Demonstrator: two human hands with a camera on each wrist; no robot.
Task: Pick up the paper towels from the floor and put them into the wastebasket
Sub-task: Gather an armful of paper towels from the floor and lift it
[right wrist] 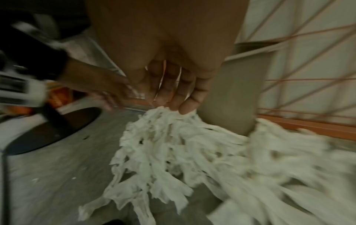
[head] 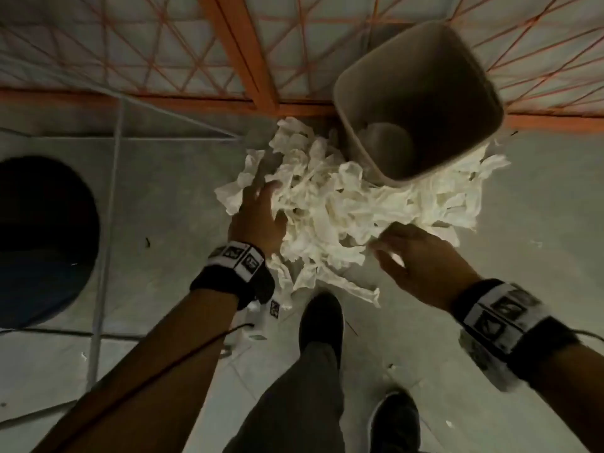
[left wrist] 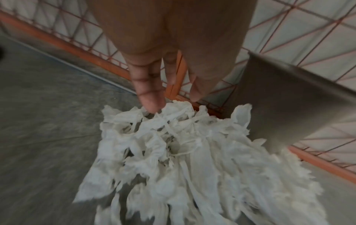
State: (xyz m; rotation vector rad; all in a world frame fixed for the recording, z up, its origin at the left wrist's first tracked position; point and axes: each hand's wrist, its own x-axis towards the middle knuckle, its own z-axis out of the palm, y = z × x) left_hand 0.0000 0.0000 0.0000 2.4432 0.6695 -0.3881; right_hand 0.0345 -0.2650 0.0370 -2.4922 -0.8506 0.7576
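Observation:
A heap of crumpled white paper towels (head: 343, 207) lies on the grey floor against the foot of a beige wastebasket (head: 340, 103), which stands upright and open at the back right. My left hand (head: 261, 207) reaches into the heap's left side with straight fingers (left wrist: 150, 91) touching the towels (left wrist: 183, 152). My right hand (head: 415, 256) hovers at the heap's near right edge. Its loosely bent fingertips (right wrist: 185, 108) brush the top of the towels (right wrist: 183, 152). Neither hand grips anything. The basket wall (left wrist: 289, 103) (right wrist: 231, 99) stands close beyond both hands.
An orange-framed wire mesh panel (head: 248, 60) runs behind the basket. A black round base (head: 42, 240) and white metal bars (head: 108, 223) lie to the left. My black shoes (head: 322, 322) stand just short of the heap. Small paper scraps dot the floor.

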